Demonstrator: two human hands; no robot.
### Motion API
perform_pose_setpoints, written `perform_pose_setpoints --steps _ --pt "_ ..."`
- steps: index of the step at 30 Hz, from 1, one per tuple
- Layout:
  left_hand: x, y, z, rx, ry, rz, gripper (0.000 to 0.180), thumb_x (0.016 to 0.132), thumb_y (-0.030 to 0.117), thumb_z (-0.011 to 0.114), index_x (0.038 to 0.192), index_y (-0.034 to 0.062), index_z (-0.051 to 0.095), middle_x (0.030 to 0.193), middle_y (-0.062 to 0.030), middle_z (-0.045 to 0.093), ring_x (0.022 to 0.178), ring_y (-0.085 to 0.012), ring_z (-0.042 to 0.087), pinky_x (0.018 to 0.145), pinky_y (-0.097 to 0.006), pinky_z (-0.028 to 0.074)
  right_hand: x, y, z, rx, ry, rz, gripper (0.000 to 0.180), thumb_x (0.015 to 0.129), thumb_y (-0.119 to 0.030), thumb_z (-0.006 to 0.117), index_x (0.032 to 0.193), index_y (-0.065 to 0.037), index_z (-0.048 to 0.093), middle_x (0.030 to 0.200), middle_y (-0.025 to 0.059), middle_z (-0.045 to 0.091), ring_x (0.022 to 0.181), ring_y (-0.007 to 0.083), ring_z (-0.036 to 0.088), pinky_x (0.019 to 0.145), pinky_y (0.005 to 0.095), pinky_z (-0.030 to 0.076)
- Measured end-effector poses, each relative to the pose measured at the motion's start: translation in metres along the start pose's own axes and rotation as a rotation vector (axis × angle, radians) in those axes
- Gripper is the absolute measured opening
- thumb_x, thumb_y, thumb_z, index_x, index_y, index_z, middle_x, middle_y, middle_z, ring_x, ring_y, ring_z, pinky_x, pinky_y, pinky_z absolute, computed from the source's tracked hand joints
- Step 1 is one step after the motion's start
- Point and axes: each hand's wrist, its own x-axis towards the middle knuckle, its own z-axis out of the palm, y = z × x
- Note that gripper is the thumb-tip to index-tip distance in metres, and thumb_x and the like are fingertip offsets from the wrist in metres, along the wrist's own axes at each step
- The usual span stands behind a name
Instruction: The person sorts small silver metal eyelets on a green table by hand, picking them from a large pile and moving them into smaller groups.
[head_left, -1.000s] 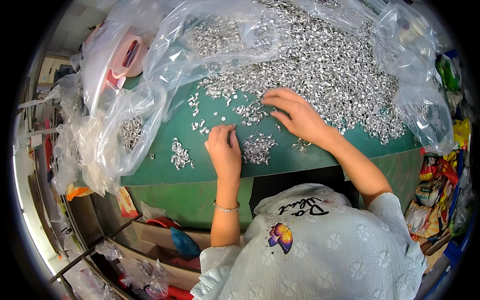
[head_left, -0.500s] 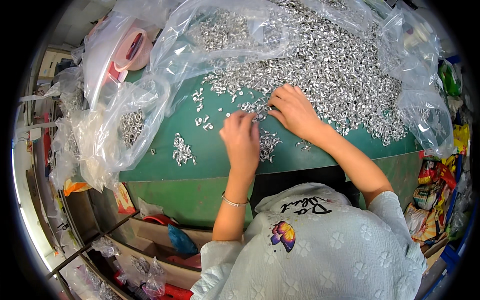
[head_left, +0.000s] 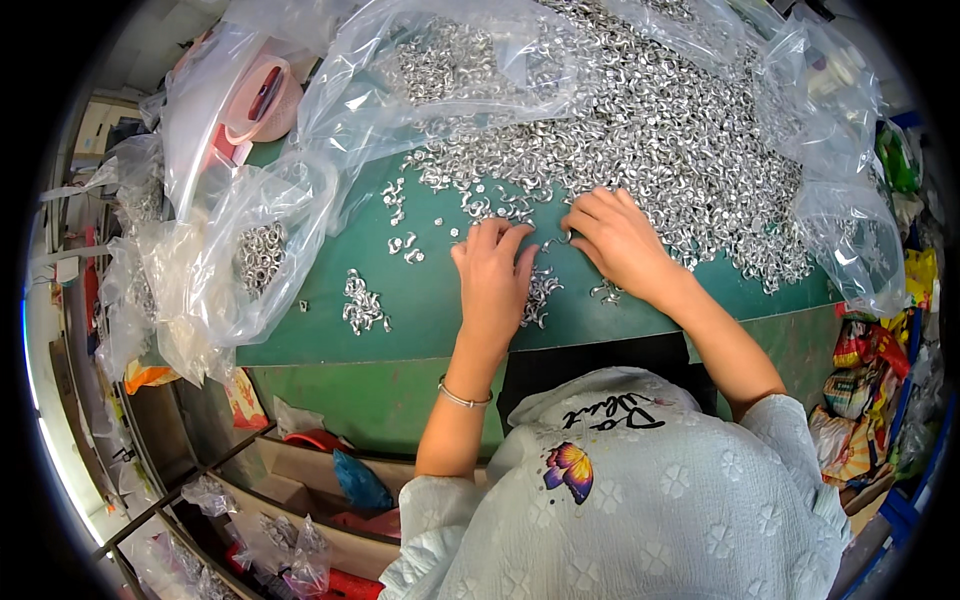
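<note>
Since the small metal heap [head_left: 542, 296] sits beside the left hand [head_left: 493, 272], a swipe could scatter it; that grip, like the right hand [head_left: 622, 242], is half-curled, any hold unclear.

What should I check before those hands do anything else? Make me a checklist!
1. Small pile of curved silvery metal pieces apart from the big silvery metal heap: ok.
2. No stray pieces between them: not ok; some loose silvery pieces lie scattered.
3. Left hand away from the clear plastic bag: ok.
4. Right hand holding a piece firmly: cannot tell.
5. Pink plastic basket out of the way: ok.
</note>
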Motion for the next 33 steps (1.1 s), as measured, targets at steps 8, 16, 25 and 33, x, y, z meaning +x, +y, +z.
perform_pose_setpoints --steps 8,16,25,33 --pt "-0.007 0.006 0.005 0.029 -0.007 0.001 0.02 0.074 0.009 0.076 0.092 0.0068 0.067 0.089 -0.0043 0.06 0.088 -0.0232 0.056 0.078 -0.036 0.035 0.001 0.004 -0.001 0.068 0.043 -0.019 0.009 0.08 -0.007 0.065 0.088 -0.006 0.062 0.089 0.0062 0.054 0.09 0.0252 0.053 0.078 0.0363 0.039" --pt "-0.007 0.016 0.023 0.081 -0.052 0.019 0.011 0.077 0.006 0.071 0.087 0.0059 0.066 0.086 -0.0043 0.059 0.085 -0.0237 0.055 0.076 -0.037 0.035 0.031 0.027 0.015 0.042 0.165 -0.101 0.007 0.08 -0.007 0.066 0.084 -0.005 0.061 0.088 0.0066 0.055 0.089 0.0252 0.053 0.078 0.0361 0.04" --pt "-0.014 0.023 0.019 0.023 -0.042 0.028 0.009 0.08 0.006 0.069 0.088 0.0049 0.066 0.087 -0.0057 0.061 0.085 -0.0238 0.055 0.077 -0.037 0.036 0.041 0.032 -0.007 0.268 0.335 -0.009 0.009 0.082 -0.003 0.063 0.09 -0.001 0.063 0.089 0.0123 0.063 0.089 0.0323 0.059 0.081 0.0411 0.047" --pt "-0.029 0.052 0.045 0.008 -0.184 0.144 0.014 0.079 0.008 0.069 0.092 0.0057 0.065 0.091 -0.0049 0.058 0.089 -0.0245 0.054 0.08 -0.04 0.037 0.013 0.023 -0.019 0.04 0.08 0.041 0.01 0.08 -0.007 0.066 0.09 -0.004 0.065 0.096 0.0066 0.06 0.095 0.026 0.054 0.084 0.0362 0.041"
